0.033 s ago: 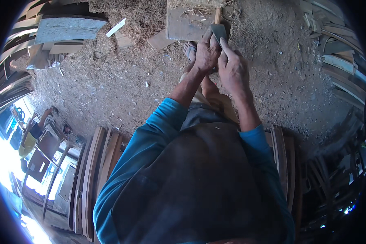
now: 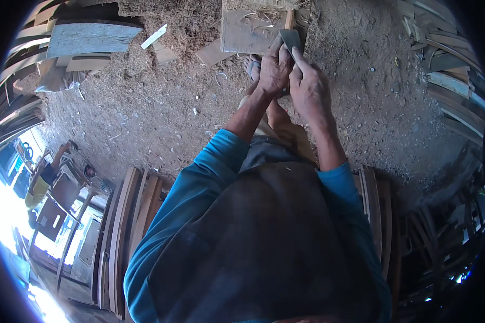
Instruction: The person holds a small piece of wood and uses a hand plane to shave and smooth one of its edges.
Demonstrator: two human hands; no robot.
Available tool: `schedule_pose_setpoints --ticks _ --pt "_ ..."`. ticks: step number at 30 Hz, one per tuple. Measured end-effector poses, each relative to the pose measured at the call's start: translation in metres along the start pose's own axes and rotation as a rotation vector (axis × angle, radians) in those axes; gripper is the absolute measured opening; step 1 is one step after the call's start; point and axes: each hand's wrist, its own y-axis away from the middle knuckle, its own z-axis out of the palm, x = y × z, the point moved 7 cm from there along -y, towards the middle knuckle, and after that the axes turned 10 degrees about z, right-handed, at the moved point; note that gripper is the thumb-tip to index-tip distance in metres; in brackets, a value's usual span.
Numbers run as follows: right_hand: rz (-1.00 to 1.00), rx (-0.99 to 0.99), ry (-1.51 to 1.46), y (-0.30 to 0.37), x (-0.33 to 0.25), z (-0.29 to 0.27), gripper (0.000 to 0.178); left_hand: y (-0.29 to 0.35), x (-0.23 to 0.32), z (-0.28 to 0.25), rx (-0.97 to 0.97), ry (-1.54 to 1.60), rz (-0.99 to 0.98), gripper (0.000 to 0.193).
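A dark grey-green flat piece [image 2: 290,39], perhaps sandpaper, lies at my fingertips across a narrow light-brown wooden strip [image 2: 289,19]. My left hand [image 2: 274,72] is closed at the near left edge of the piece, its fingers bent and partly hidden. On the right side, my right hand [image 2: 310,89] grips the piece with its index finger stretched along it. The two hands touch or nearly touch. Just beyond them is a flat wooden board [image 2: 248,35] with curled shavings on it, and the wooden strip reaches over its right part.
Stacked boards line the left [image 2: 94,40] and right [image 2: 450,81] sides. Lumber [image 2: 125,215] stands behind me on the left. My sandaled foot [image 2: 252,67] is under the board's near edge. Dirt and shavings cover the ground. Another person [image 2: 40,183] is at the far left.
The grey-green piece and my fingers around it have shifted very slightly away from me along the strip. My grip looks the same.
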Motion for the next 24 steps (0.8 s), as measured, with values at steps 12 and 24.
schedule_pose_setpoints --ticks 12,24 --pt "0.046 0.029 -0.001 -0.05 -0.015 -0.01 0.042 -0.002 0.004 0.003 0.056 -0.039 0.072 0.053" --pt "-0.002 -0.01 0.157 0.004 0.0 0.002 0.044 0.005 0.008 0.002 0.043 -0.232 0.065 0.036"
